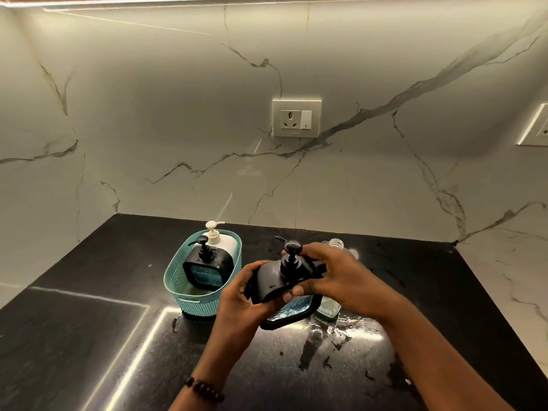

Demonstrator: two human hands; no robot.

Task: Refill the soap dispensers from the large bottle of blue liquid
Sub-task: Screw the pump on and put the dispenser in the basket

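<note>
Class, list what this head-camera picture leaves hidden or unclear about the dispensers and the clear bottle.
- Clear bottle, head view: most of its body is hidden behind the right hand and the held dispenser; its fill level is unclear.
- Held dispenser: the left hand and right hand cover its sides, so its soap level is unreadable.
- Dispenser in the basket: its base is hidden by the basket wall.

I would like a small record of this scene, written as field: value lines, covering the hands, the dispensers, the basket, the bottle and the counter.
left hand: grips the left side of the held dispenser
right hand: on its pump side, fingers near the pump head
held dispenser: black frame, blue liquid visible, pump on
teal basket: holds a second black dispenser and a white pump bottle
clear bottle: behind right hand, cap off
counter: black, wet patches near the front right
</note>
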